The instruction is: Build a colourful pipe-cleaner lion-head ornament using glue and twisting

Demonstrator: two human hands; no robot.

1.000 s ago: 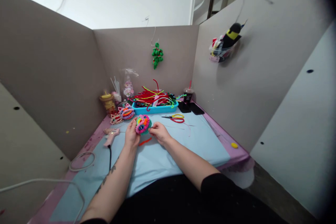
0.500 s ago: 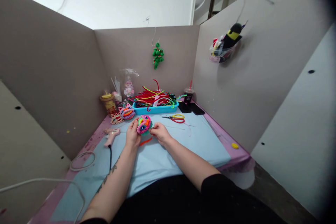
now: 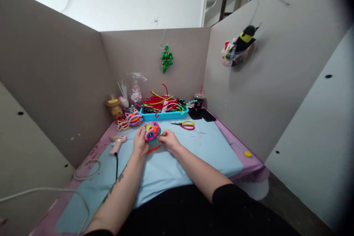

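A colourful pipe-cleaner figure [image 3: 152,131], pink, orange, yellow and teal with dark blue eye-like spots, is held just above the blue table cover. My left hand [image 3: 140,141] grips its left side. On the opposite side, my right hand [image 3: 167,139] pinches at its lower right edge; the fingertips partly hide what lies between them. Below the figure, an orange pipe-cleaner piece [image 3: 153,149] rests on the cover. Two similar finished-looking figures, one purple and orange [image 3: 134,118] and one red and cream [image 3: 123,125], sit behind my left hand.
A blue tray [image 3: 166,115] heaped with pipe cleaners stands at the back. Scissors [image 3: 186,125] with red and yellow handles lie before it. Left is a pink glue gun [image 3: 118,143] with its cord. Phones [image 3: 207,115], a drink cup [image 3: 199,100] and grey partitions border the table.
Both hands stay on the figure, which turns very slightly. The whole view shifts a little; nothing else visibly moves.
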